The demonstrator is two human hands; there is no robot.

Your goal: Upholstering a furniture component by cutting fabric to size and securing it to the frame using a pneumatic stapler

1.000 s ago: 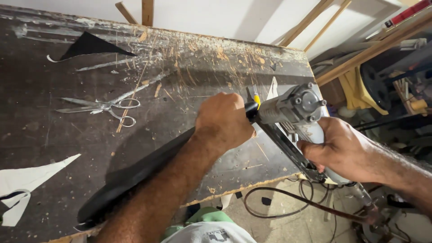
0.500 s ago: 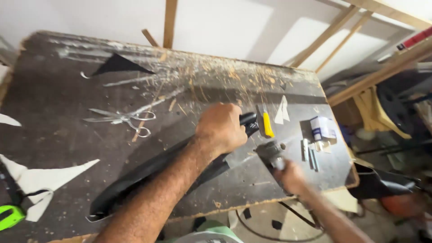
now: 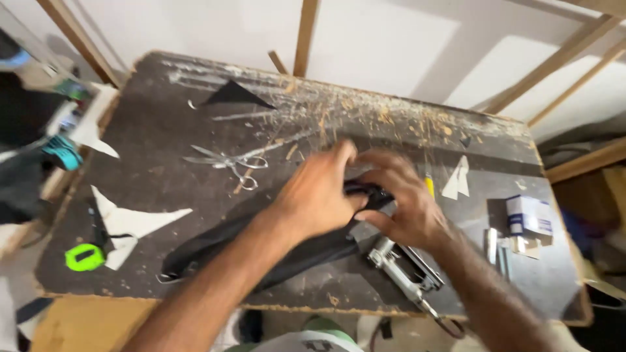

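Observation:
A long black fabric-covered piece (image 3: 261, 251) lies diagonally on the dark worn workbench (image 3: 163, 150). My left hand (image 3: 323, 195) grips its upper end near the bench's middle. My right hand (image 3: 404, 199) meets it there, fingers curled on the same black end. A metal staple gun (image 3: 404, 267) lies on the bench just below my right hand, its hose trailing off the front edge.
Scissors (image 3: 228, 160) lie left of my hands. White cut scraps (image 3: 134, 221), a green tape measure (image 3: 85, 257), a small white and blue box (image 3: 528, 215) with staple strips (image 3: 495, 248), and a yellow-handled tool (image 3: 429, 186) sit around. Wooden frames lean against the wall behind.
My right hand set the staple gun down on the bench and moved up to the black piece's end, joining my left hand. The view shifted left.

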